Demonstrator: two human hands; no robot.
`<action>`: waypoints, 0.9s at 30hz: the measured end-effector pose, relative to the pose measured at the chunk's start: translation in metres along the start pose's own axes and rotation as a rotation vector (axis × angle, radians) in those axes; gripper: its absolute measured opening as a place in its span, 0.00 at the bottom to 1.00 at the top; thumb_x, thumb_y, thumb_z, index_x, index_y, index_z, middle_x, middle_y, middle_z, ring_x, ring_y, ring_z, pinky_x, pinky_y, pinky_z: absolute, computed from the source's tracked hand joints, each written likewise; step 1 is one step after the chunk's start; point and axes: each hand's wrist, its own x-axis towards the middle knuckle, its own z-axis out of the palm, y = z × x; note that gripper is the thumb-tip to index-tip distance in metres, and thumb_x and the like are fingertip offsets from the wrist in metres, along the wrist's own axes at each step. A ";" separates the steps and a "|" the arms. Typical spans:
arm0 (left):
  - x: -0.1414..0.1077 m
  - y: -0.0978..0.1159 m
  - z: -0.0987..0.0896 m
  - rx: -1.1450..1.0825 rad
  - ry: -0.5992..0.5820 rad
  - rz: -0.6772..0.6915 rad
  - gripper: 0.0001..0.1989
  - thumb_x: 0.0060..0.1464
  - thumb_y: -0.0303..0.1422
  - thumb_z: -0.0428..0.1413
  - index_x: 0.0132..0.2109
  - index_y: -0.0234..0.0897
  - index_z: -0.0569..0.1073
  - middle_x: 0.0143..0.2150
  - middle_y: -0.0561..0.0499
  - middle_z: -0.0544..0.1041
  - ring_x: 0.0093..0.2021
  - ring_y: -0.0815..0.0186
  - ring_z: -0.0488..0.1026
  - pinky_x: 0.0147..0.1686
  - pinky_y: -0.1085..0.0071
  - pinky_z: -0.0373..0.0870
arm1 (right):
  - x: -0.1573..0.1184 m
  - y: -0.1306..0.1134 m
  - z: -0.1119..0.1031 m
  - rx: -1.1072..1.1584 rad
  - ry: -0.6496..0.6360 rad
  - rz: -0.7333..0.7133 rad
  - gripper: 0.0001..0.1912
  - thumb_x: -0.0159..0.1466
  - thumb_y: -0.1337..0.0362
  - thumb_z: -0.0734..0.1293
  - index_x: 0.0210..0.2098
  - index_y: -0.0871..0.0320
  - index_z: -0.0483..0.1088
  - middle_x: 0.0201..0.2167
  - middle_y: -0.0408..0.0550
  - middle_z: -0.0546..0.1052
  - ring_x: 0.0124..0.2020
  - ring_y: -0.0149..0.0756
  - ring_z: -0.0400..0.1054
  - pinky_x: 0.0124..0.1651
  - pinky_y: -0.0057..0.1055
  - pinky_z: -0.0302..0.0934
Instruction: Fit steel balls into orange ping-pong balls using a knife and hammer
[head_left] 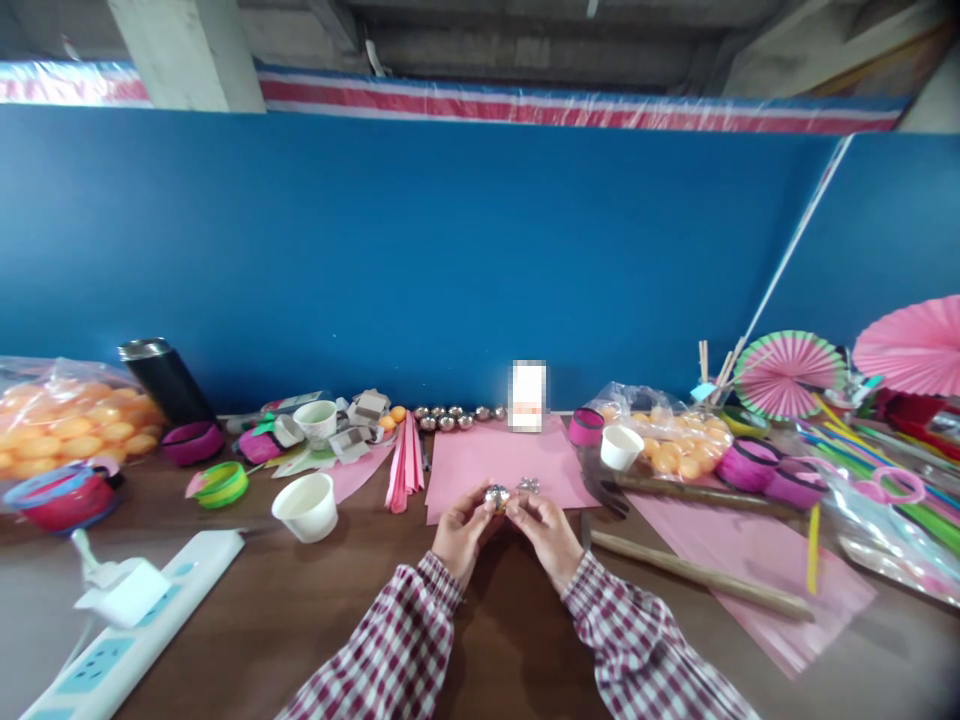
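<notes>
A small shiny silver ball [496, 494] is held up between my two hands over the front edge of a pink paper sheet [480, 450]. My left hand [461, 530] pinches it from the left with thumb and fingers. The fingertips of my right hand [546, 532] are pressed together against its right side. A bit of yellow shows under the ball, too small to make out. Just beyond my right fingers, a cluster of small silver pieces [529, 484] lies on the pink sheet. Several silver balls [454, 418] sit in rows at the sheet's back edge.
To the left are a white paper cup [306, 508], pink strips [406, 465] and a power strip [142, 620]. A wooden-handled hammer [697, 572], another white cup [622, 447] and bagged orange balls [679, 445] lie to the right. A blue partition [450, 240] stands behind.
</notes>
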 end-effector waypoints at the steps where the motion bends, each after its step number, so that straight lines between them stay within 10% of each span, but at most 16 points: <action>1: 0.000 0.000 0.000 0.003 0.003 -0.001 0.19 0.40 0.29 0.60 0.44 0.34 0.70 0.41 0.46 0.74 0.40 0.65 0.71 0.45 0.67 0.65 | 0.000 0.000 0.000 -0.002 0.000 0.003 0.14 0.53 0.54 0.64 0.26 0.60 0.68 0.26 0.44 0.69 0.29 0.31 0.61 0.35 0.27 0.57; 27: -0.001 0.001 0.002 0.077 0.005 0.016 0.21 0.38 0.31 0.60 0.44 0.34 0.70 0.43 0.45 0.74 0.42 0.62 0.70 0.45 0.65 0.65 | 0.000 0.003 -0.004 -0.095 -0.033 -0.036 0.14 0.54 0.54 0.63 0.24 0.60 0.68 0.25 0.44 0.67 0.26 0.28 0.58 0.30 0.25 0.56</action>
